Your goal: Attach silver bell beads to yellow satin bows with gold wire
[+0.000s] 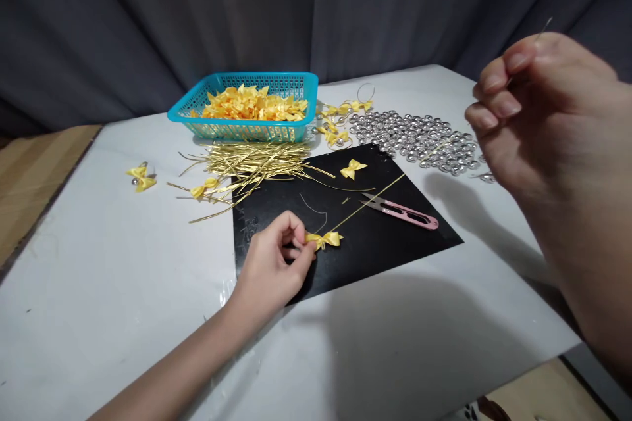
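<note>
Over the black mat (276,197), my left hand (276,256) pinches a yellow ribbon bow (330,239) at its left end. A thin yellowish thread (368,202) runs taut from the bow up toward the right. My right hand (538,99) is raised high at the right, thumb and fingers closed on a thin needle (544,27) whose end sticks out above them. Where thread and needle meet is hidden by the fingers. Pink-handled thread snips (407,214) lie on the mat, beside the thread. Another yellow bow (353,169) rests near the mat's back edge.
A blue basket (241,123) of yellow bows stands at the back. Gold twist ties (257,161) lie before it. Silver beads (415,138) spread at the right, near several beaded bows (338,138). One beaded bow (141,177) sits on the white table (123,263).
</note>
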Action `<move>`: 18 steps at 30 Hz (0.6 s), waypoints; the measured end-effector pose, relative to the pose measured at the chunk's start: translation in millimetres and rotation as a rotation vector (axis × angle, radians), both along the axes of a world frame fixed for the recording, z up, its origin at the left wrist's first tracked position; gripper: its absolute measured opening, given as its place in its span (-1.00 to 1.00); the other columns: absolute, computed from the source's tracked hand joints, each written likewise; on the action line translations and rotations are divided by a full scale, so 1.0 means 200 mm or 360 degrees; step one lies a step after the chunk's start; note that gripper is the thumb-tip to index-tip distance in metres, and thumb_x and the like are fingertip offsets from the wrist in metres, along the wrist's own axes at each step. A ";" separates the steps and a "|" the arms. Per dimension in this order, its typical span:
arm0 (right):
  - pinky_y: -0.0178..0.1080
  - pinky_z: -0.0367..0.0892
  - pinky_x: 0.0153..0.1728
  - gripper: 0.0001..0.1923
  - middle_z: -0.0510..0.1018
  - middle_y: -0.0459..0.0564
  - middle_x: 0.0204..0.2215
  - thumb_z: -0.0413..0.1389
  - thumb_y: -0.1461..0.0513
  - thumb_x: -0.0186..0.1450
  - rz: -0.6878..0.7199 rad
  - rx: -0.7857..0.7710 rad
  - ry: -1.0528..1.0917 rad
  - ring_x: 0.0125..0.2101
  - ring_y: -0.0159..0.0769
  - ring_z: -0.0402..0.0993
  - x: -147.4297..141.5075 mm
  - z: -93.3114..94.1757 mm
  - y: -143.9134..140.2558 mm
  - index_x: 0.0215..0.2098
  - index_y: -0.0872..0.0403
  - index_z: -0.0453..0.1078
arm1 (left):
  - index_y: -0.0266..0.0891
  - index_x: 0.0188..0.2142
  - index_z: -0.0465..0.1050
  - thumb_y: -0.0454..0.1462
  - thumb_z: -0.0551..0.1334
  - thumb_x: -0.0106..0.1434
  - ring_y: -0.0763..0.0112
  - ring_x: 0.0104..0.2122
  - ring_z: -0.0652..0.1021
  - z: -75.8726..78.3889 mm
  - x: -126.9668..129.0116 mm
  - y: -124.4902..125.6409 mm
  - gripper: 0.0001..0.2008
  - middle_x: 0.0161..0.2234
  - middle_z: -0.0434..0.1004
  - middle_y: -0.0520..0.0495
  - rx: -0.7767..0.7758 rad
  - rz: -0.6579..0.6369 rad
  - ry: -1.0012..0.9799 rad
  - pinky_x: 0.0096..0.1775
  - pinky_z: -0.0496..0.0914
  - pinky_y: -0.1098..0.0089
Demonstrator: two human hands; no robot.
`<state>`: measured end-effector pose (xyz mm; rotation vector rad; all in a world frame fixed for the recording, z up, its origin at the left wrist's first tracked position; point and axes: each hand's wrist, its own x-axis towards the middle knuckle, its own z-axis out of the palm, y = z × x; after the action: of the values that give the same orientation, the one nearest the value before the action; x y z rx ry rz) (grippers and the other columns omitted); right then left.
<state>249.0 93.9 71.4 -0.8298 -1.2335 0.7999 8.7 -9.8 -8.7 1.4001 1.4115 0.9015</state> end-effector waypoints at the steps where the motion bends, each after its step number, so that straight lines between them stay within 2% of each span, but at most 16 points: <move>1: -0.36 -0.06 -0.65 -0.83 0.16 -0.08 -0.61 0.10 0.37 0.08 -0.0004 0.0010 -0.0007 -0.65 -0.51 -0.04 0.01 0.00 0.01 -0.60 0.07 0.23 | -0.17 -0.51 0.09 -0.27 0.17 0.10 0.45 -0.50 0.45 0.00 0.00 0.00 -0.80 -0.53 0.35 0.07 0.0001 0.0000 0.0005 -0.48 0.27 0.46; 10: -0.34 -0.10 -0.64 -0.80 0.17 -0.06 -0.58 0.01 0.39 0.17 -0.0083 0.0186 -0.0133 -0.64 -0.51 -0.02 0.05 0.02 0.01 -0.58 0.08 0.21 | -0.17 -0.51 0.11 -0.32 0.16 0.10 0.45 -0.49 0.44 0.01 0.00 0.00 -0.81 -0.52 0.35 0.07 0.0024 -0.0038 0.0014 -0.47 0.26 0.46; 15: -0.34 -0.10 -0.67 -0.77 0.15 -0.06 -0.59 0.04 0.35 0.20 -0.0110 0.0315 -0.0262 -0.65 -0.48 -0.05 0.05 0.01 0.01 -0.60 0.05 0.19 | -0.20 -0.52 0.21 -0.37 0.13 0.07 0.47 -0.49 0.43 0.01 -0.01 0.00 -0.90 -0.53 0.34 0.07 0.0045 -0.0066 0.0017 -0.45 0.28 0.47; 18: -0.33 -0.11 -0.70 -0.78 0.17 -0.07 -0.62 0.13 0.29 0.17 -0.0127 0.0483 -0.0271 -0.66 -0.46 -0.02 0.06 0.00 0.03 -0.59 0.04 0.22 | -0.21 -0.52 0.25 -0.38 0.13 0.06 0.48 -0.50 0.42 0.01 0.00 0.00 -0.92 -0.53 0.34 0.07 0.0047 -0.0064 0.0006 -0.46 0.29 0.47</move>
<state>260.1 99.5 71.2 -0.7035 -1.4219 0.4691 8.4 -10.3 -6.1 1.4479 1.3736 0.8974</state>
